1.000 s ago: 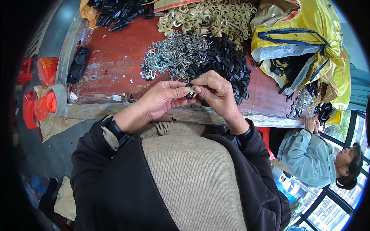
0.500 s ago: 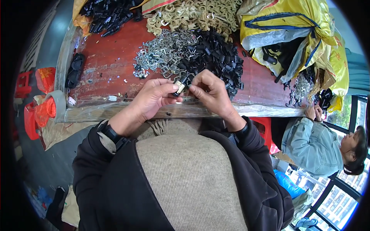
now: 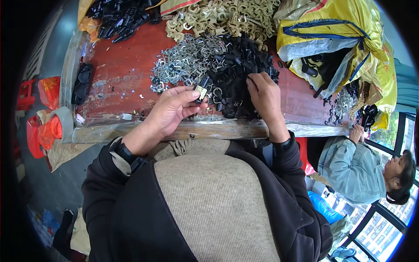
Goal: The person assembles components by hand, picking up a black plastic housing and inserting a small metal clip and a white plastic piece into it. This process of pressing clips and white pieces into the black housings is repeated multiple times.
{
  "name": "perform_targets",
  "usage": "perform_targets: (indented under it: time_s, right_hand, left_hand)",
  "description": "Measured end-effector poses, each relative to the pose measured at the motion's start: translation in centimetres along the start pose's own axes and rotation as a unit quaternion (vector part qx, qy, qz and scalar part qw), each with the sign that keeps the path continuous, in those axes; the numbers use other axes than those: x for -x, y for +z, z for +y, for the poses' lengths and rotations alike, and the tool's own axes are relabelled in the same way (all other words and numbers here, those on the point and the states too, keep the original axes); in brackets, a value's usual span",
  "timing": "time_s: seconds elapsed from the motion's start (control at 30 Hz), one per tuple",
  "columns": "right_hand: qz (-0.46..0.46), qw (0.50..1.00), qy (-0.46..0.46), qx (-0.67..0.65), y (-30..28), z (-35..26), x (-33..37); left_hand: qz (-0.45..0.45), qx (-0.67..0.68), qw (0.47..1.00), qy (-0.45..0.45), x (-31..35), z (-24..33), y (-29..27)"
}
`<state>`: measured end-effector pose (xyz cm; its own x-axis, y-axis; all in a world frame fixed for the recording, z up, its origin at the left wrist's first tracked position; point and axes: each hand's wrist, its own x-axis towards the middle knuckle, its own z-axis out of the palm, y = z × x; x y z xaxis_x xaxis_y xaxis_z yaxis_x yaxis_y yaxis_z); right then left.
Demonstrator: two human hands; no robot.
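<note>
Between the thumb and fingers of my left hand (image 3: 172, 107) is a small black plastic part with a cream piece set in it (image 3: 201, 91), held tilted above the table's near edge. My right hand (image 3: 267, 94) reaches into the heap of black plastic pieces (image 3: 240, 56), palm down. Its thumb and fingers are drawn together at the heap's right side, and whatever lies between the fingertips cannot be made out. Left of the black pieces, touching them, spreads a heap of silvery metal U-shaped loops (image 3: 183, 59).
Cream-coloured shaped parts (image 3: 227, 17) are heaped at the back of the red table (image 3: 118, 65). More black parts (image 3: 122, 19) lie back left, near a dark object (image 3: 83, 83). A yellow bag (image 3: 323, 30) stands at the right. A co-worker (image 3: 358, 168) sits at the right.
My right hand has left the part in my left hand and moved right and away from me to the black heap. The left hand keeps its hold, almost in place.
</note>
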<state>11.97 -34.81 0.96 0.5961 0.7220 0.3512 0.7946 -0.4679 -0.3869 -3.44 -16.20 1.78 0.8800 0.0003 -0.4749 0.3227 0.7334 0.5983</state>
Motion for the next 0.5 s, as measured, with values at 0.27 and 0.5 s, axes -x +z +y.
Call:
perform_targets:
  time_s: [0.27,0.5]
  right_hand:
    - [-0.114,0.863,0.248,-0.424,-0.9,-0.8,-0.5]
    - [-0.096,0.706,0.267,-0.649,-0.7,-2.7,0.5]
  left_hand:
    - [0.009,0.013,1.0,-0.004,-0.6,0.5,0.3]
    - [-0.006,-0.008,1.0,0.024,0.7,-0.1,1.0]
